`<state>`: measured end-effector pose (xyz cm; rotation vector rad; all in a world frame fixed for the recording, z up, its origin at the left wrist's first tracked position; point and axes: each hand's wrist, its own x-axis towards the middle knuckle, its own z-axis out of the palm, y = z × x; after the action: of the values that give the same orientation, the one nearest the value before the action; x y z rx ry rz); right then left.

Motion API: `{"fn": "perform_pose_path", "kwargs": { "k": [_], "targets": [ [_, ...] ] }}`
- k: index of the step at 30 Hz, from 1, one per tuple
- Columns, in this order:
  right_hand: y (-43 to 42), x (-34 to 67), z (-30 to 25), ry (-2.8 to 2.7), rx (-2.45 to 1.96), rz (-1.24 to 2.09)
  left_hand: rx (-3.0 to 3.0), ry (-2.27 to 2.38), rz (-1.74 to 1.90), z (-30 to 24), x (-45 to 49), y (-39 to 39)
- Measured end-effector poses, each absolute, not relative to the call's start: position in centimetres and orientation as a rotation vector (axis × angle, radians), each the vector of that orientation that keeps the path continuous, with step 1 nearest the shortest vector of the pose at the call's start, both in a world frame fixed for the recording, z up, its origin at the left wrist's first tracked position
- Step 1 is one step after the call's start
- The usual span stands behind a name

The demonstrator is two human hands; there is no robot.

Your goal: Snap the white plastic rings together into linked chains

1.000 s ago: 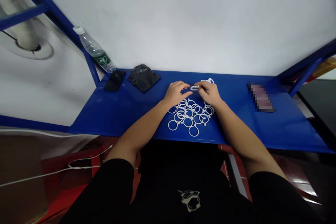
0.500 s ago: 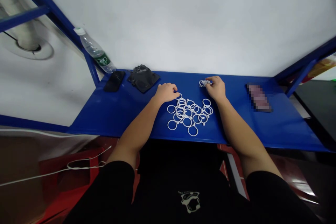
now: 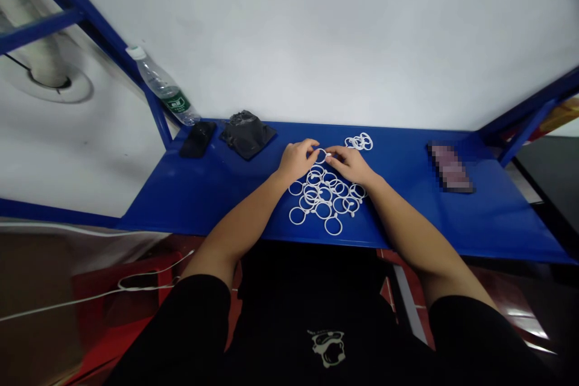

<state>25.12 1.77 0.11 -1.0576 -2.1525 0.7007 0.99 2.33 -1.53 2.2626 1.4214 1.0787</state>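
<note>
Between my two hands is a white ring (image 3: 321, 161), a thin hoop with a small knob like a curtain ring. My left hand (image 3: 297, 159) pinches its left side. The fingers of my right hand (image 3: 348, 164) are closed on the knob at its right. Just below my hands, a loose pile of similar white rings (image 3: 323, 194) lies overlapping on the blue table (image 3: 181, 193). Behind my right hand sits a smaller cluster of white rings (image 3: 359, 142), touched by neither hand.
At the back left are a crumpled black plastic bag (image 3: 248, 134), a black phone (image 3: 198, 139) and a clear bottle (image 3: 169, 93) leaning by the blue frame. A blurred pinkish rectangular item (image 3: 450, 167) lies at the right. The white wall (image 3: 316, 42) rises behind the table.
My right hand has left the small cluster at the back and come left to the ring. My left hand has lifted that ring off the pile and moved slightly right.
</note>
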Motion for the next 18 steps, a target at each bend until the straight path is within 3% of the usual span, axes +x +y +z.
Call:
{"fn": "perform_pose_path", "kwargs": {
  "k": [18],
  "targets": [
    [1.68, 25.4, 0.65, -2.088, -1.003, 0.752, 2.436, 1.182, 0.91, -0.62, 1.54, 1.34]
  ]
}}
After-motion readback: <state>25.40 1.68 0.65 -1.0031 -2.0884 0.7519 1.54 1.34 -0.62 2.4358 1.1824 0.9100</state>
